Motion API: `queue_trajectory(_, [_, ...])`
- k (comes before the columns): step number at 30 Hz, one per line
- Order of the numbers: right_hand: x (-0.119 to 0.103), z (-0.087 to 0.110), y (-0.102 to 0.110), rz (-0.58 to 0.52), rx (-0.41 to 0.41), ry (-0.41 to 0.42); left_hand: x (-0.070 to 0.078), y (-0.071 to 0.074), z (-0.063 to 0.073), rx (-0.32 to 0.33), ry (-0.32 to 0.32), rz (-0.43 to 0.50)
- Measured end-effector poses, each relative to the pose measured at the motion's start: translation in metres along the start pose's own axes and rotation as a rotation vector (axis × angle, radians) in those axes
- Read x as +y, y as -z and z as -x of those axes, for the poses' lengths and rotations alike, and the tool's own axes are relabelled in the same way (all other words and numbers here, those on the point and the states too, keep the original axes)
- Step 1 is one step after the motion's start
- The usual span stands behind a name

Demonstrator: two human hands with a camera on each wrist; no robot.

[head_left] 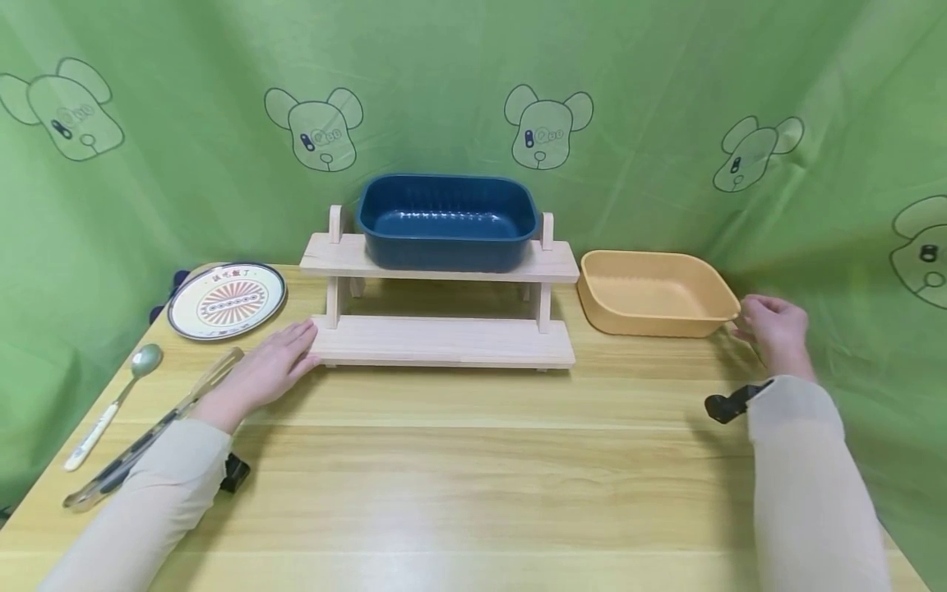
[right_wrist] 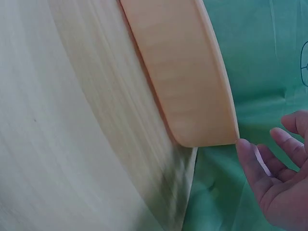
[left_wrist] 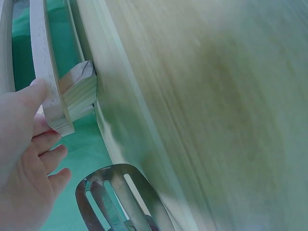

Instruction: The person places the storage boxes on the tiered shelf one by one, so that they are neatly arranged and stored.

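Note:
My left hand (head_left: 270, 366) reaches over the slotted turner end of metal tongs (head_left: 210, 374) and touches the left end of a two-tier wooden rack's lower board (head_left: 444, 339). In the left wrist view, the thumb (left_wrist: 36, 94) lies by the board's front edge, other fingers near its end. At the right, my right hand (head_left: 777, 329) is beside an orange rectangular basin (head_left: 658, 316). In the right wrist view, one fingertip (right_wrist: 244, 144) meets the basin's rim corner; the other fingers are loosely bent, apart from it. A dark blue basin (head_left: 447, 253) stands on the rack's upper board (head_left: 325, 255).
A patterned oval plate (head_left: 233, 304) lies at the table's back left, with a white-handled spoon (head_left: 103, 427) below it along the left edge. Behind and at both sides hangs a green curtain (head_left: 444, 74). The wooden table (head_left: 473, 485) extends in front of the rack.

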State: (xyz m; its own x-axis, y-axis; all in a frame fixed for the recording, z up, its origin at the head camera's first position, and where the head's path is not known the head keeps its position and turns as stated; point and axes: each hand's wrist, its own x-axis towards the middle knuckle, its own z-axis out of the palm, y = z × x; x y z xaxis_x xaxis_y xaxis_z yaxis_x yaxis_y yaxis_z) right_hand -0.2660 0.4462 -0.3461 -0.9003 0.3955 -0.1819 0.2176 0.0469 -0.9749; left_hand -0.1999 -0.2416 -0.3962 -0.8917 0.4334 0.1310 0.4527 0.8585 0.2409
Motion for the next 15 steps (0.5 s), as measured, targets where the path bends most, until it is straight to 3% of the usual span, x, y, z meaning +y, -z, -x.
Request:
queue_trajectory(6, [0.012,-0.004,0.000,-0.087,0.021,0.002,0.002,0.002,0.001,-0.004,0.006,0.004])
queue_trajectory(15, [0.022,-0.007,-0.004,-0.113,0.010,-0.005,0.004,0.002,0.001,-0.001,0.003,0.007])
